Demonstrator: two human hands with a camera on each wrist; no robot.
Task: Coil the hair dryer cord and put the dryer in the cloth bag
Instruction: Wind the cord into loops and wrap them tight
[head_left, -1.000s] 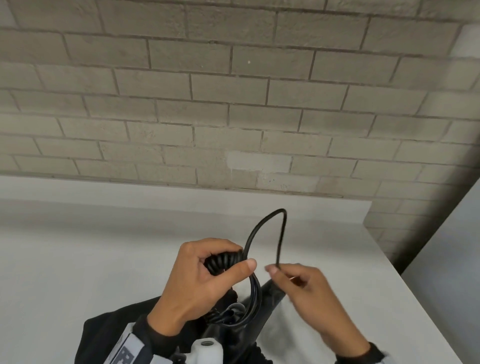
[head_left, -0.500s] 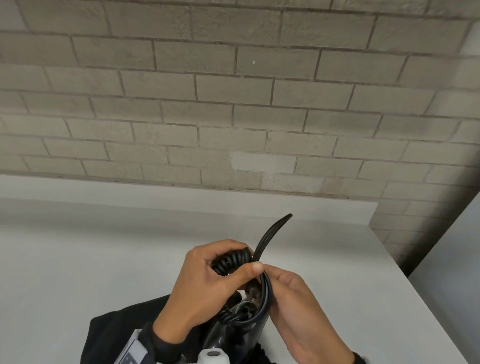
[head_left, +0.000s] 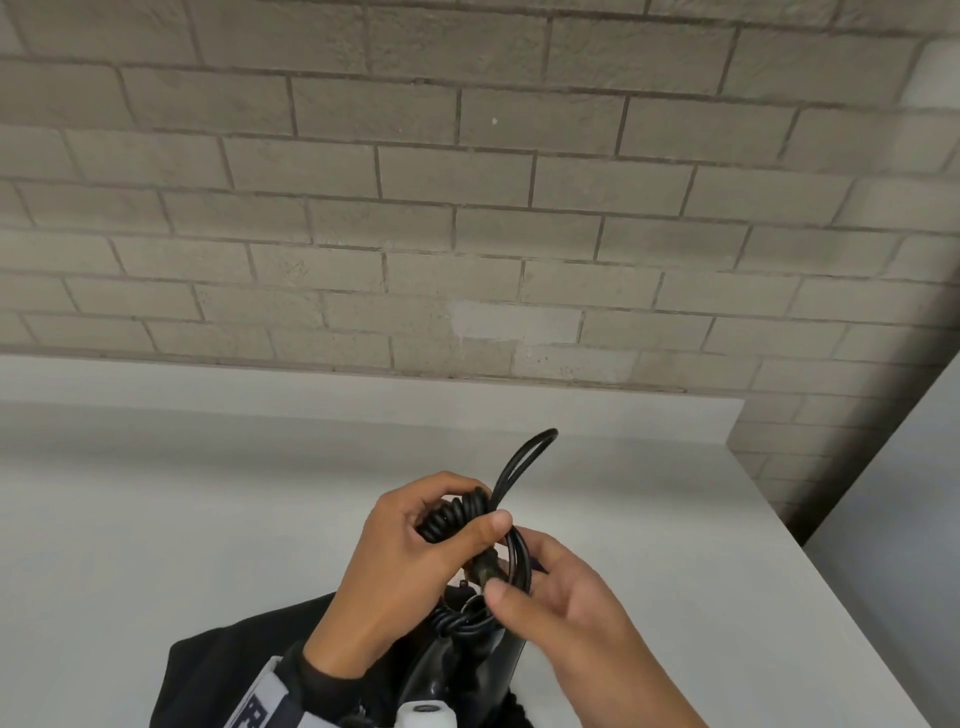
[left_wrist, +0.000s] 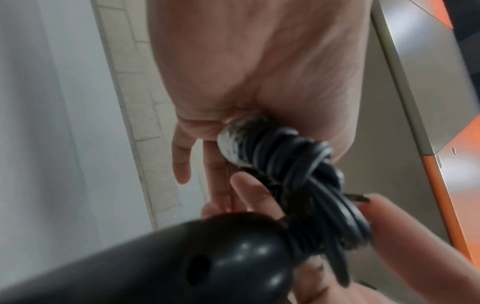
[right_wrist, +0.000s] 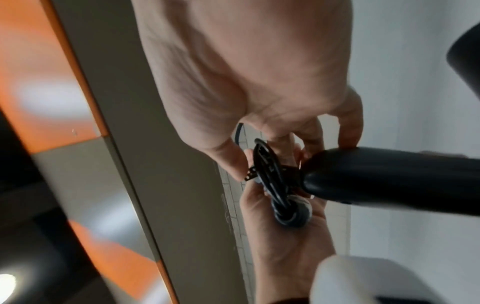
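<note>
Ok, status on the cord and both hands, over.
Left hand grips coiled cord. Right hand pinches the plug end at the bundle. Hair dryer still outside cloth bag. One loop sticks up, loose.

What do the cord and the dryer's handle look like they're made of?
The cord looks like black rubber or soft plastic: satin sheen, tight springy coils. The dryer handle looks like hard glossy black plastic, with sharp round light reflections on its smooth end.

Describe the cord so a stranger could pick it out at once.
Over the white counter below the block wall, both hands meet above the black hair dryer. The cord is the glossy black bundle in the left hand, one loop poking upward.
</note>
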